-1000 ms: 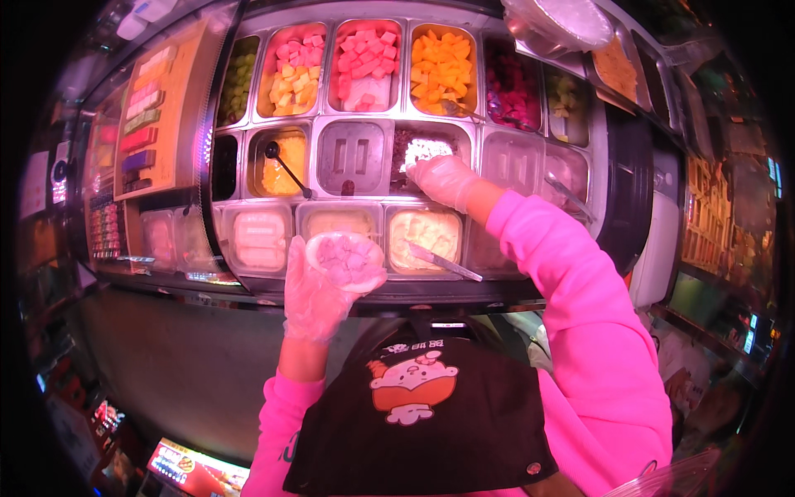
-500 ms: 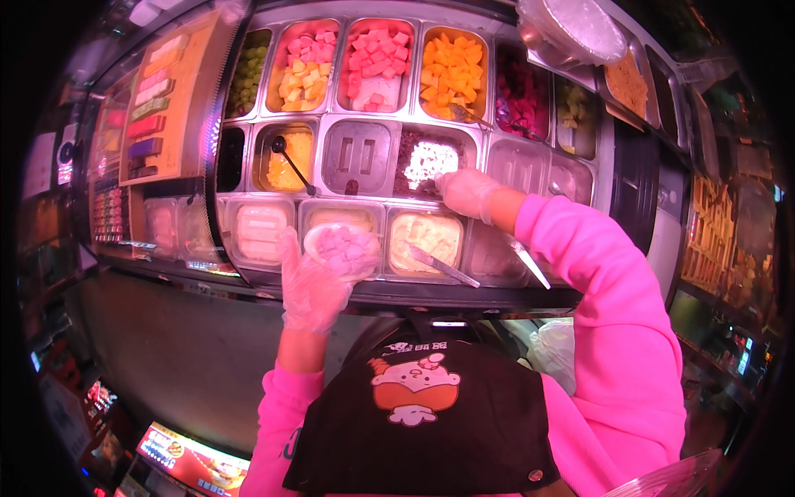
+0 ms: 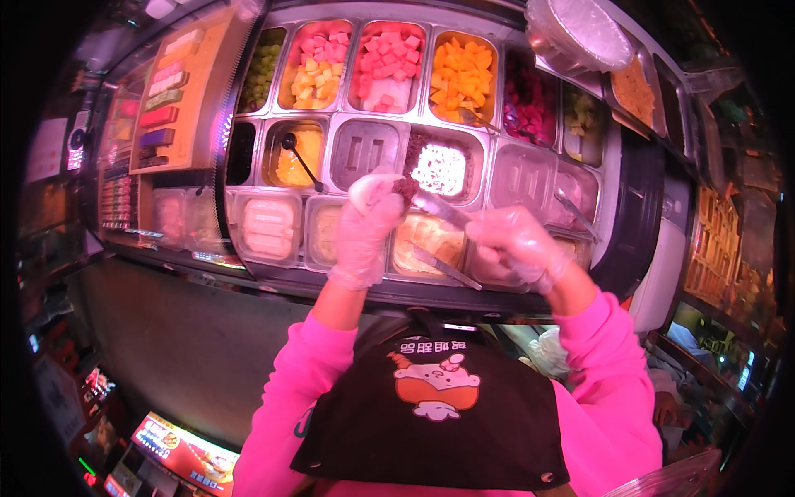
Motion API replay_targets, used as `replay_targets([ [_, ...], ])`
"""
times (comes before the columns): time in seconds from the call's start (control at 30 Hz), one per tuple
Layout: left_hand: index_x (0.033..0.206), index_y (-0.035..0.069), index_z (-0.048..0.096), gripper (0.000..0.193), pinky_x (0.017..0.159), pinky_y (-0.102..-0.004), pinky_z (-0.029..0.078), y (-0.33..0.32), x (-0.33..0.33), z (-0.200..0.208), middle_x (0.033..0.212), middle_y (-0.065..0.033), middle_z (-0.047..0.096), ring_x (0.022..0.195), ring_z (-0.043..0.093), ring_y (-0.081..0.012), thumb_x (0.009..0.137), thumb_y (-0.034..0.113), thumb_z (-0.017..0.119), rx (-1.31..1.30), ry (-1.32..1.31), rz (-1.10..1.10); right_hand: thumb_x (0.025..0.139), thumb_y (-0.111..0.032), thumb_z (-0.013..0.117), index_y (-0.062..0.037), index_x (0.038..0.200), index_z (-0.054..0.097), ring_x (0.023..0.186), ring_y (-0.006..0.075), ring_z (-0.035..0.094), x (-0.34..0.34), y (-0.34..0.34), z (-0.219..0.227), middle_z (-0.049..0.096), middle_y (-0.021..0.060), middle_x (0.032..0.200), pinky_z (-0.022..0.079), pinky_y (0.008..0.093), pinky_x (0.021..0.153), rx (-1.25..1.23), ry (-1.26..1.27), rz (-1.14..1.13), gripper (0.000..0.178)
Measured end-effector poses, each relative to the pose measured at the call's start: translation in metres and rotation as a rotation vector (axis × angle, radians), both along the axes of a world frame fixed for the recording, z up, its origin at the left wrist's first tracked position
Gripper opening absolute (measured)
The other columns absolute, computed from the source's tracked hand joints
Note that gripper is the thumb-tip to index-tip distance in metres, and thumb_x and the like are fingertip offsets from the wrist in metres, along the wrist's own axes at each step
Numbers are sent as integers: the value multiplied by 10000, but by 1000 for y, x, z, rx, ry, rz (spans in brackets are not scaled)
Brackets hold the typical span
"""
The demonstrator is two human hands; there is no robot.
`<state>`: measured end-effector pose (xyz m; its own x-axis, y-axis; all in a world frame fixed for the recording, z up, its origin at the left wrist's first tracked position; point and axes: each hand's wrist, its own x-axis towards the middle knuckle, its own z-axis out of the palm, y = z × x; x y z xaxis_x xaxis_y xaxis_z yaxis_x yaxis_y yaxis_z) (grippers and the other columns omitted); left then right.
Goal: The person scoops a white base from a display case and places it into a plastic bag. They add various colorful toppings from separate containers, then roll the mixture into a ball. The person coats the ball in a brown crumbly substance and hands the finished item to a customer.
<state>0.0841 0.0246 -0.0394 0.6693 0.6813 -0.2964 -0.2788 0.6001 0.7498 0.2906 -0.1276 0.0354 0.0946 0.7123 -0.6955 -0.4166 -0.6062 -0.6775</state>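
My left hand (image 3: pixel 370 240), in a clear glove, is closed round a pale, round, shallow piece (image 3: pixel 368 189), tilted above the middle row of pans; whether it is a bowl or a soft wrapper I cannot tell. My gloved right hand (image 3: pixel 517 242) grips a metal spatula (image 3: pixel 439 209) that points left toward it. Dark, grainy filling (image 3: pixel 406 189) clings to the spatula's tip, right at the edge of the pale piece. Just beyond lies a pan of similar dark filling (image 3: pixel 469 170), brightly lit in its middle. Below the spatula stands a cream-filled pan (image 3: pixel 418 240) with another spatula (image 3: pixel 447 267) in it.
Diced fruit fills the far pans, among them orange mango-like cubes (image 3: pixel 462 74) and pink-red cubes (image 3: pixel 389 56). A black-handled spoon (image 3: pixel 300 157) rests in a yellow-filled pan. Foil-like bowls (image 3: pixel 580 35) stand at the far right. A wooden display board (image 3: pixel 186 91) is on the left.
My right hand has come back from the dark-filling pan with the loaded spatula. My left hand has moved right and away from me, and the pale piece is now tilted near the spatula's tip.
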Motion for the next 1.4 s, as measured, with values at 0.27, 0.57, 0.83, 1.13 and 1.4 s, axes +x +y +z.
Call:
replay_targets([
  [0.27,1221,-4,627,243,787,-314,577,-4,11,9,1101,-126,705,894,693,-190,980,-6,655,189,174,182,1039,-156,595,-12,1068,710,604,23,381,-78,-4,6,485,-87,697,289,219,524,48,-64,-168,187],
  [0.57,1258,25,583,280,896,-432,581,46,-50,9,1124,-139,659,1075,664,-295,1017,156,640,-213,-54,-13,1041,-179,556,-64,1212,673,701,295,694,-6,-7,-51,716,139,810,512,406,600,91,-1242,318,237],
  [0.83,1165,79,624,237,945,-476,576,37,-71,3,1113,-73,666,1026,665,-249,1058,289,601,-221,74,60,1048,-151,445,-38,1353,524,809,405,717,13,78,-173,686,247,993,564,521,663,71,-1566,695,335],
  [1.13,1131,72,637,143,913,-416,575,52,-81,-20,1030,-62,667,946,664,-226,1052,186,604,-344,199,303,991,-116,479,0,1149,591,824,402,729,1,62,-175,712,226,912,581,510,694,87,-1439,879,225],
  [1.4,1153,82,622,283,1029,-448,513,48,-67,-4,1115,-84,638,1044,633,-239,1066,347,578,-404,85,108,905,-151,565,-55,1040,792,1011,349,732,19,82,-145,762,165,1063,583,450,884,90,-1277,1212,281],
])
